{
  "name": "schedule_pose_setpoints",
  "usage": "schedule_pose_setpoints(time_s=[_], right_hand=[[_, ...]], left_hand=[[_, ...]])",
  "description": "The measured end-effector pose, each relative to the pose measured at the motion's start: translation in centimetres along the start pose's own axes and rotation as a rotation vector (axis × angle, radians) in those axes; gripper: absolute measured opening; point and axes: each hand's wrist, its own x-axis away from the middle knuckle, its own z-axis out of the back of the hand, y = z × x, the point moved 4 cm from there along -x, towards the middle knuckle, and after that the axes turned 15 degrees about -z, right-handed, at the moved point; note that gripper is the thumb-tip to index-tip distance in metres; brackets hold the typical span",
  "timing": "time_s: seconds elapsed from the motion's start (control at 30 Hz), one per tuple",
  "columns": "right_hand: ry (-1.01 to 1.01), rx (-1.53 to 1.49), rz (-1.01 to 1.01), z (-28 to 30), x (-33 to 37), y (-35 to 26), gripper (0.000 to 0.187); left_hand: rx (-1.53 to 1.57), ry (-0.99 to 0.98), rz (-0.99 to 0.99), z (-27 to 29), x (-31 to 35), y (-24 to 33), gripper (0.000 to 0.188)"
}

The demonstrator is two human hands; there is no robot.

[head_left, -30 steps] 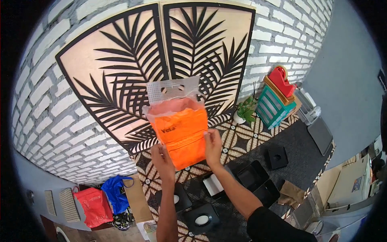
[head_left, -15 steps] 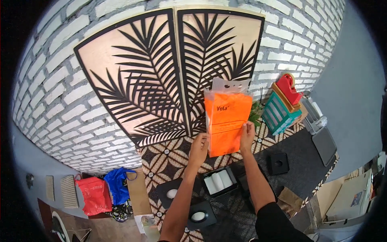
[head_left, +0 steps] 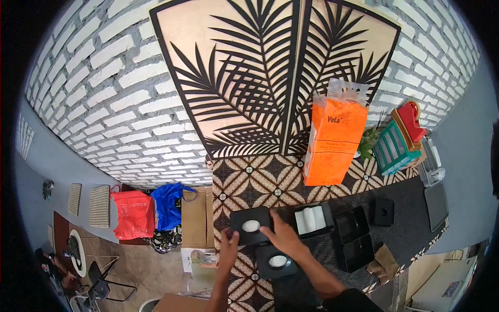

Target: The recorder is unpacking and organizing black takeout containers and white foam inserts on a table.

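Note:
A black tissue box (head_left: pixel 244 214) with white tissue showing in its oval opening lies at the table's left side. My left hand (head_left: pixel 227 248) holds its left edge between thumb and fingers. At its right edge is my right hand (head_left: pixel 286 240), the index finger along the side and the thumb on top. A second black tissue box (head_left: pixel 267 269), also with an oval opening, sits just nearer to me. To the right, a lidless black box (head_left: pixel 325 229) holds folded white tissues (head_left: pixel 311 219). A tall orange tissue pack (head_left: pixel 338 143) stands upright farther back, touched by neither hand.
Two open black box parts (head_left: pixel 351 226) and a black square lid (head_left: pixel 383 212) with a hole lie on the right. Brown crumpled paper (head_left: pixel 383 262) is near the front edge. A teal drawer rack (head_left: pixel 397 148) with a red tape dispenser (head_left: pixel 409 117) stands at the back right.
Both hands have let go of the orange pack, which now stands on the table. They have come down and left to the black tissue box. The view has shifted left.

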Motion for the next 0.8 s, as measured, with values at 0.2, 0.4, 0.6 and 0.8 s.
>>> schedule_pose_setpoints(time_s=[0.2,0.4,0.6,0.8], right_hand=[[0.146,-0.126,0.069,-2.0,-2.6,-1.8,0.081],[0.344,-0.233,0.215,-1.1,-11.7,-6.6,0.074],[0.151,-0.543,0.121,-2.6,-17.1,-9.2,0.077],[0.168,-0.468,0.155,-3.7,-20.5,-9.2,0.081]], left_hand=[[0.075,0.111,-0.243,-0.9,-2.3,4.3,0.058],[0.034,0.245,-0.405,-0.5,-13.3,3.1,0.053],[0.033,0.270,-0.409,0.7,-20.2,1.2,0.051],[0.094,0.335,-0.407,1.2,-21.1,0.7,0.051]])
